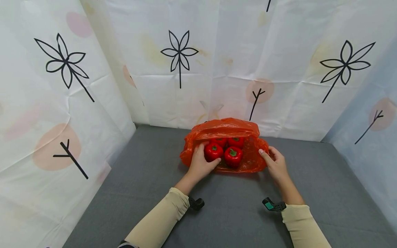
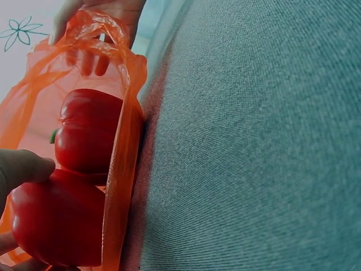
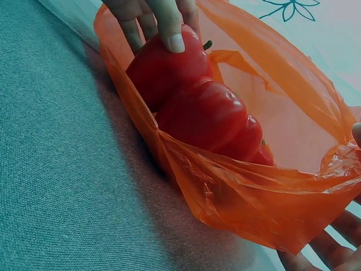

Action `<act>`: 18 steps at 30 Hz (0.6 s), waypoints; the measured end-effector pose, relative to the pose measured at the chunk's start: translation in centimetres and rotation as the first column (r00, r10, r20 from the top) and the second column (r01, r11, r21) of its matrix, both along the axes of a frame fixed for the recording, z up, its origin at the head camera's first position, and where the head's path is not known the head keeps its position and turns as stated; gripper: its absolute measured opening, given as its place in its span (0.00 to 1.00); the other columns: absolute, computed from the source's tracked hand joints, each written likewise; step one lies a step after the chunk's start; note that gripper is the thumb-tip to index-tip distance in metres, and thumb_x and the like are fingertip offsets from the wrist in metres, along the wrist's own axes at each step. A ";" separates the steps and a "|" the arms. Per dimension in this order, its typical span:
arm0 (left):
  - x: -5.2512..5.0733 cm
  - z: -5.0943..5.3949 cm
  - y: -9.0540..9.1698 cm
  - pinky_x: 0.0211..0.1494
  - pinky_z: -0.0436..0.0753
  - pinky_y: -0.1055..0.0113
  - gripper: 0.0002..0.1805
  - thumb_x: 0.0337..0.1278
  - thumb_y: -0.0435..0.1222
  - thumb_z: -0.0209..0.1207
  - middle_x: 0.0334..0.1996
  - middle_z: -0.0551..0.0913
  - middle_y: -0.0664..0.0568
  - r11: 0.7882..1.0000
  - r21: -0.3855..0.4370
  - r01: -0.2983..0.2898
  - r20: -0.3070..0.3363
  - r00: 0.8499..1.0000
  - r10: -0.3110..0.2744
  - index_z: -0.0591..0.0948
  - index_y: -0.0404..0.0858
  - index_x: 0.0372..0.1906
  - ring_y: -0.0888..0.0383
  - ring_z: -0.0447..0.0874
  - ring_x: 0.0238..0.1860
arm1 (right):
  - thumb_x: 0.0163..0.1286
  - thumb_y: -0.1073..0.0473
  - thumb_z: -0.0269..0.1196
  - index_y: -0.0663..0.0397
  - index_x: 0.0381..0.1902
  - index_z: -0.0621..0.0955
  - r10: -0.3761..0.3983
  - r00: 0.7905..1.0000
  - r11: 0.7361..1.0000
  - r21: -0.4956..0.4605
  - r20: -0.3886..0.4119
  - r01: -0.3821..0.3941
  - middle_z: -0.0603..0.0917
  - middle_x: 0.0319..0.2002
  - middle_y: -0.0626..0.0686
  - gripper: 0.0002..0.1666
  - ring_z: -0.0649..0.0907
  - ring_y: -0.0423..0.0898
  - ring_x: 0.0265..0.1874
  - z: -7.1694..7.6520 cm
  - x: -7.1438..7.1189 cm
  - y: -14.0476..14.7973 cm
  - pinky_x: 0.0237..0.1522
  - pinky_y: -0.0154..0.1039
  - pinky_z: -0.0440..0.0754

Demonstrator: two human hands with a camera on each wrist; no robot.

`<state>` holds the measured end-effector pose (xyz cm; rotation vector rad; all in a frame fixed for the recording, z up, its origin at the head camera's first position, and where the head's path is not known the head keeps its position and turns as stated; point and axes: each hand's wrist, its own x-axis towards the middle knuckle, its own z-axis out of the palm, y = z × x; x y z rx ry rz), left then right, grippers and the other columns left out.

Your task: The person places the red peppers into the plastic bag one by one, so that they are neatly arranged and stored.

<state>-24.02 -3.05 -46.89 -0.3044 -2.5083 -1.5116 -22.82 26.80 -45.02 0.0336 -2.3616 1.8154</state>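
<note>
An orange-red plastic bag (image 1: pixel 224 127) lies on its side with its mouth facing me. Inside it sit several red bell peppers with green stems. My left hand (image 1: pixel 200 165) reaches into the left of the mouth and grips the front left bell pepper (image 1: pixel 213 152), thumb across its front. Close beside that one is the front right bell pepper (image 1: pixel 233 157), and a further bell pepper (image 1: pixel 236 142) shows behind. At the right end of the bag, my right hand (image 1: pixel 277 164) pinches the rim between thumb and fingers. In the right wrist view, the bag's near edge (image 3: pixel 197 175) partly covers the peppers.
The bag rests on a grey cloth-covered table (image 1: pixel 232 210), near its back edge. White printed curtains (image 1: pixel 214 69) stand behind and on both sides. Each forearm wears a pale sleeve and a dark wrist device, such as the one (image 1: pixel 274 205) on the right.
</note>
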 end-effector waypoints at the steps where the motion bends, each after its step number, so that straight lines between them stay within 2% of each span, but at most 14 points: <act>1: 0.0 0.0 0.0 0.70 0.81 0.43 0.42 0.56 0.42 0.75 0.63 0.76 0.38 1.000 0.000 0.000 -0.002 1.000 0.000 0.69 0.35 0.72 0.42 0.76 0.65 | 0.82 0.49 0.61 0.63 0.65 0.76 0.000 1.000 1.000 0.001 0.000 0.000 0.82 0.44 0.32 0.26 0.83 0.32 0.41 0.0 0.0 0.0 0.44 0.24 0.85; 18: 0.2 -0.4 0.1 0.71 0.80 0.44 0.45 0.56 0.46 0.76 0.64 0.76 0.39 1.000 -0.016 -0.003 -0.012 1.000 0.003 0.67 0.36 0.73 0.42 0.76 0.66 | 0.82 0.50 0.61 0.64 0.66 0.76 -0.003 1.000 1.000 -0.013 0.000 0.003 0.82 0.43 0.30 0.26 0.82 0.31 0.41 -0.1 0.0 -0.1 0.43 0.24 0.85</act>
